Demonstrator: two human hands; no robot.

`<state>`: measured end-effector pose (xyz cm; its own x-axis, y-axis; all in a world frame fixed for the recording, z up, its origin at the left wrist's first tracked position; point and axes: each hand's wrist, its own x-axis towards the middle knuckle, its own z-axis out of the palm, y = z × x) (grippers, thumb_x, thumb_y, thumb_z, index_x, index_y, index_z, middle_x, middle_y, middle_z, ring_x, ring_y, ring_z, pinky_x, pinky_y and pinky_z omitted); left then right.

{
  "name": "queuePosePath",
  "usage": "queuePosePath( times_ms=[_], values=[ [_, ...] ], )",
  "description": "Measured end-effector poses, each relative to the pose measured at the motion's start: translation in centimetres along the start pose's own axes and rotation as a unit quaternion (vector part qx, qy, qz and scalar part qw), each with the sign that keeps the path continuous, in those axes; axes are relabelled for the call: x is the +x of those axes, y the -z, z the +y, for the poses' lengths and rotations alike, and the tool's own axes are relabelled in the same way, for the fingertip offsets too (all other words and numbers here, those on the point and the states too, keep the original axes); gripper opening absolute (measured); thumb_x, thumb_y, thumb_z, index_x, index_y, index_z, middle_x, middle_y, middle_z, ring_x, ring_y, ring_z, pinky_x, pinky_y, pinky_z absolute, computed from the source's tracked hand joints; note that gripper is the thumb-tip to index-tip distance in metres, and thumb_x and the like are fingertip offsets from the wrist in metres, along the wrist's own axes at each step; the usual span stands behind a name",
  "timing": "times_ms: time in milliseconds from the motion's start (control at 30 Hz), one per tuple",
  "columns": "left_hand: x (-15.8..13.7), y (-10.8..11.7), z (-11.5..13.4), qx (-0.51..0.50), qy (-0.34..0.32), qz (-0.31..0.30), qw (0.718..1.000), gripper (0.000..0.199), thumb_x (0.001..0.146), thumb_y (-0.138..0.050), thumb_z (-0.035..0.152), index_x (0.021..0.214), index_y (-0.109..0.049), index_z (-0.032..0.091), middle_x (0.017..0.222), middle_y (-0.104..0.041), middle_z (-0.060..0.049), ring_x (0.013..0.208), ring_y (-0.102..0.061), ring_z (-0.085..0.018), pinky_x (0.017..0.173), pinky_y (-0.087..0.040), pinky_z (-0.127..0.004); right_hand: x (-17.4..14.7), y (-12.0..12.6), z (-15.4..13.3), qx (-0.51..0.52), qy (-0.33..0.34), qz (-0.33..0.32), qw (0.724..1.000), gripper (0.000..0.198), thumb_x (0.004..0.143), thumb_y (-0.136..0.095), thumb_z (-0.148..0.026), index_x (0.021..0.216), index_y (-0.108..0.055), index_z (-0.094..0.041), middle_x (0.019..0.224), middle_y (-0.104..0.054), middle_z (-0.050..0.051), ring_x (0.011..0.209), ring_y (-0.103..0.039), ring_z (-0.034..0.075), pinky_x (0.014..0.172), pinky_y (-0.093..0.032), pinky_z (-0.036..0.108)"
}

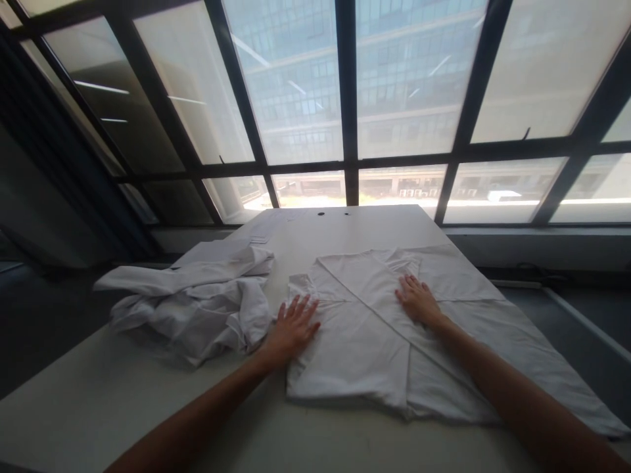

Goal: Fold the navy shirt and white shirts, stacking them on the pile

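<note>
A white garment (359,348) lies spread on the table, its left part folded over toward the middle with a diagonal edge running across it. My left hand (294,326) rests palm down at the garment's left edge, fingers spread. Farther right, my right hand (417,299) presses flat on the cloth near the upper middle, also with fingers apart. Neither hand grips anything. The garment's right part reaches out to the table's right edge, partly under my right forearm.
A crumpled heap of white cloth (197,309) lies to the left on the white table (340,230), overhanging its left edge. Flat sheets that look like paper (266,226) lie at the far left. Large dark-framed windows (350,98) stand beyond, with a dark curtain (64,144) on the left.
</note>
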<state>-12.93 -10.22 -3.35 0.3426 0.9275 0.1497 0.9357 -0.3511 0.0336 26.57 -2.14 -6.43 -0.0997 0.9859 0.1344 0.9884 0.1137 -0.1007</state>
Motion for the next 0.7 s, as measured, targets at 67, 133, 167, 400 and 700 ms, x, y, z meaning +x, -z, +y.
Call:
queuePosePath(
  times_ms=[67, 133, 167, 400, 700],
  values=[
    [-0.3, -0.2, -1.9, -0.002, 0.057, 0.047, 0.997, 0.056, 0.103, -0.040, 0.046, 0.154, -0.042, 0.022, 0.160, -0.039, -0.016, 0.151, -0.029, -0.035, 0.120, -0.026, -0.057, 0.0, 0.1, 0.0, 0.004, 0.003, 0.002, 1.000, 0.059, 0.105, -0.031, -0.040, 0.155, -0.038, -0.009, 0.163, -0.032, 0.019, 0.152, -0.026, 0.028, 0.120, -0.024, 0.050],
    [0.1, -0.3, -3.2, -0.028, 0.113, 0.070, 0.991, 0.057, 0.100, -0.047, 0.044, 0.150, -0.047, 0.016, 0.154, -0.046, -0.020, 0.147, -0.037, -0.036, 0.118, -0.032, -0.054, -0.2, 0.3, 0.0, 0.013, 0.007, 0.004, 1.000, 0.058, 0.105, -0.032, -0.039, 0.154, -0.040, -0.009, 0.162, -0.033, 0.019, 0.152, -0.027, 0.028, 0.120, -0.024, 0.049],
    [0.3, -0.3, -3.6, -0.050, 0.137, 0.079, 0.986, 0.058, 0.097, -0.051, 0.045, 0.147, -0.049, 0.015, 0.152, -0.048, -0.022, 0.146, -0.038, -0.037, 0.117, -0.033, -0.053, -0.2, 0.4, 0.0, 0.017, 0.008, 0.004, 1.000, 0.057, 0.105, -0.032, -0.039, 0.153, -0.041, -0.009, 0.162, -0.034, 0.019, 0.152, -0.027, 0.028, 0.120, -0.025, 0.049],
    [1.7, 1.3, -5.7, -0.286, 0.211, 0.087, 0.931, 0.063, 0.081, -0.068, 0.045, 0.134, -0.057, 0.011, 0.139, -0.060, -0.019, 0.126, -0.060, -0.034, 0.106, -0.048, -0.045, -0.6, 1.1, 0.1, 0.032, 0.006, 0.008, 0.999, 0.053, 0.104, -0.035, -0.037, 0.151, -0.045, -0.012, 0.160, -0.038, 0.018, 0.151, -0.029, 0.026, 0.119, -0.026, 0.047],
    [0.8, -0.2, -5.4, -0.288, 0.212, 0.206, 0.911, 0.049, 0.079, -0.070, 0.028, 0.126, -0.062, 0.020, 0.155, -0.034, -0.016, 0.132, -0.054, -0.034, 0.110, -0.047, -0.049, -0.7, 1.3, 0.1, 0.039, 0.007, 0.020, 0.999, 0.053, 0.103, -0.037, -0.036, 0.148, -0.048, -0.010, 0.157, -0.042, 0.018, 0.148, -0.034, 0.028, 0.118, -0.029, 0.046]
  ],
)
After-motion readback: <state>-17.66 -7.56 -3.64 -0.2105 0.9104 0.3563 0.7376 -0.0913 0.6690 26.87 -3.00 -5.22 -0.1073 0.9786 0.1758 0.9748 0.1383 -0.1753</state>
